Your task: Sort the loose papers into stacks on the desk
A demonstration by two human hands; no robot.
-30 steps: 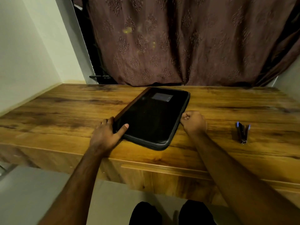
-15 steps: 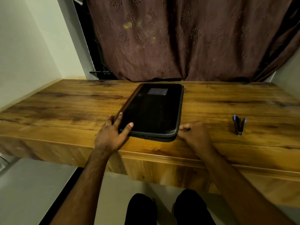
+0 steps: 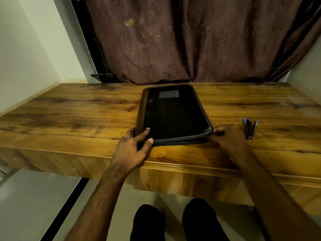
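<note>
A black zippered folder (image 3: 173, 115) lies flat on the wooden desk (image 3: 69, 119), at the centre of the frame, its long axis running away from the viewer and its near edge close to the desk's front rim. A pale rectangular label sits near its far end, and a brown strip runs along its left side.

The left hand (image 3: 133, 150) reaches in from the lower centre-left, forearm angled up and to the right. It sits at the folder's near-left corner — index finger laid straight on the black top, thumb pressed against the near edge, the other fingers along the left side. It grips the corner between thumb and fingers.

The right hand (image 3: 229, 140) comes from the lower right, forearm slanting up and to the left. Its fingers are curled at the folder's near-right corner, thumb and fingertips meeting at the zipper seam; whether they pinch a zipper pull cannot be made out.

Just right of that hand, apart from the folder, a small dark stapler (image 3: 250, 128) with blue tips rests on the desk. A brown patterned curtain (image 3: 191, 40) hangs behind, across the upper frame.
</note>
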